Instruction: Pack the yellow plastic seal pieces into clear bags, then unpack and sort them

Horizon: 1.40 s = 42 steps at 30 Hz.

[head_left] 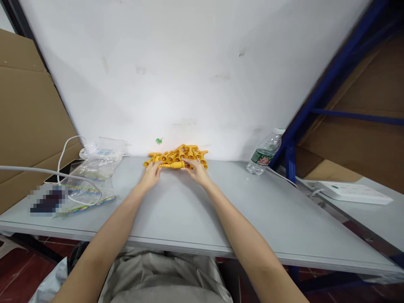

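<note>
Grey table (176,210), heaped yellow plastic pieces (176,156)

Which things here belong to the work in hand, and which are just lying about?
In hand: pile of yellow plastic parts, yellow ribbed stick between left hand and right hand.
Lying about: clear plastic water bottle, clear plastic bags, white power strip, white cable.

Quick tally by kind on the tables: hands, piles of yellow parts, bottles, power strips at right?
Hands: 2, left hand and right hand
Pile of yellow parts: 1
Bottle: 1
Power strip: 1
Total: 5
</note>
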Available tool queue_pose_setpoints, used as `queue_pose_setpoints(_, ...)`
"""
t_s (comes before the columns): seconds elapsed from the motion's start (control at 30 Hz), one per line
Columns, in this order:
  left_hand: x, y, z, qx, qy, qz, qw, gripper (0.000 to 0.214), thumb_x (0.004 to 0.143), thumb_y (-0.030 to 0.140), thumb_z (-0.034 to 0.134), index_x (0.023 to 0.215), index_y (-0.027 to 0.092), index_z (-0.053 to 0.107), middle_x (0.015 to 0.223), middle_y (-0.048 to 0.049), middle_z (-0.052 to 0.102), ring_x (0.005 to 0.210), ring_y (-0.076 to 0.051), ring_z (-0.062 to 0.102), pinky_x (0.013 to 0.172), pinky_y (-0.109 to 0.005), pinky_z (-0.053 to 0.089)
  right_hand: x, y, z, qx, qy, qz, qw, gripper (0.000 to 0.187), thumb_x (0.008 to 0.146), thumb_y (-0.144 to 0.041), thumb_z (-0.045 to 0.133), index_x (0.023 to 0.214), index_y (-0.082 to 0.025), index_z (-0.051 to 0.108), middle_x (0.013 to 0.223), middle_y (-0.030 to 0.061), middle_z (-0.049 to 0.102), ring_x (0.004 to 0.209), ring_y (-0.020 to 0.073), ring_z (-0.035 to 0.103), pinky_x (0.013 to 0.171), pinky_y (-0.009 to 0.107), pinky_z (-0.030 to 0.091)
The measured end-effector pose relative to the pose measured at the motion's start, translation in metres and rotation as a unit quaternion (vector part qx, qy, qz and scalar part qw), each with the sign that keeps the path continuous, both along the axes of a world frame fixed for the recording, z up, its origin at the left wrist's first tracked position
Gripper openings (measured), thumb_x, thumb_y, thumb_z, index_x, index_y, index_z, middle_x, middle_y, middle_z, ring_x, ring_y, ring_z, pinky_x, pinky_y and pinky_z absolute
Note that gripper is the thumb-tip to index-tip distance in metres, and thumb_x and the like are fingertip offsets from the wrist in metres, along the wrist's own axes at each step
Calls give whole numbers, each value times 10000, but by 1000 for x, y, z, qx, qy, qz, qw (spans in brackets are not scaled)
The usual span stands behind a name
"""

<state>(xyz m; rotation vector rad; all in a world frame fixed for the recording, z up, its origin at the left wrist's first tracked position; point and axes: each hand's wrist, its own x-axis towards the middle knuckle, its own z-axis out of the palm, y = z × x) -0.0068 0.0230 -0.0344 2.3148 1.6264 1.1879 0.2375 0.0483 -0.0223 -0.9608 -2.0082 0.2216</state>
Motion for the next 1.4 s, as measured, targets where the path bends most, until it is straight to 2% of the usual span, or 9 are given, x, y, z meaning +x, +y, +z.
queue_pose_setpoints(0.13,-1,0,0,3,15,-7,1000,325,920,206,426,1219,212,552,1012,-87,569,952,-215,577,918,-384,477,2,-2,3,-34,23,24,999,405,829,-373,646,1214,-248,651,1164,89,693,982,252,668,922,444,519)
queue_pose_setpoints(0.23,-1,-1,0,-4,17,-12,1000,331,924,211,417,1232,212,539,1033,-89,580,972,-216,582,938,-390,470,2,-3,4,-49,26,27,998,407,817,-398,650,1194,-245,659,1131,80,701,843,219,673,820,405,559)
queue_pose_setpoints(0.53,-1,-2,2,-3,-8,-32,999,293,915,187,423,1186,200,533,1129,-99,599,1093,-218,564,996,-382,435,0,-6,7,-87,65,31,994,448,766,-480,681,1119,-206,660,1082,96,695,803,227,660,782,407,550)
queue_pose_setpoints(0.73,2,-8,9,8,10,-41,999,287,929,201,411,1195,204,519,1103,-99,569,1054,-217,565,953,-379,457,-7,-21,20,-198,108,60,972,462,819,-661,516,766,-206,581,685,29,669,493,164,590,573,327,510)
queue_pose_setpoints(0.87,4,-9,9,16,8,-50,999,272,932,196,406,1181,206,515,1085,-92,568,1040,-215,566,961,-391,453,-13,-28,26,-245,108,30,963,543,846,-701,430,583,-227,453,498,-4,579,371,128,510,503,284,460)
queue_pose_setpoints(0.97,2,-6,6,17,0,-46,999,269,924,184,416,1173,194,517,1092,-101,569,1054,-220,565,967,-398,453,-15,-28,25,-261,110,26,959,525,852,-686,437,653,-208,519,583,8,634,366,116,516,509,284,473)
queue_pose_setpoints(1.03,1,-4,4,14,-3,-36,999,271,924,190,419,1175,193,518,1097,-104,568,1051,-224,566,954,-405,463,-15,-27,23,-255,124,47,958,468,815,-657,532,875,-196,592,731,17,688,408,121,559,533,292,496)
queue_pose_setpoints(1.13,-1,-2,4,20,-5,-34,999,269,930,212,418,1180,197,519,1098,-103,567,1040,-225,570,943,-412,473,-13,-26,21,-244,140,74,957,557,738,-615,653,1105,-210,547,794,11,699,447,133,588,558,304,514)
queue_pose_setpoints(1.4,3,-10,13,39,-13,-75,996,251,932,248,460,1171,199,520,1083,-93,579,1008,-216,587,914,-395,487,-18,-28,23,-294,163,29,941,523,797,-729,483,736,-210,485,500,-19,605,339,131,524,415,251,413)
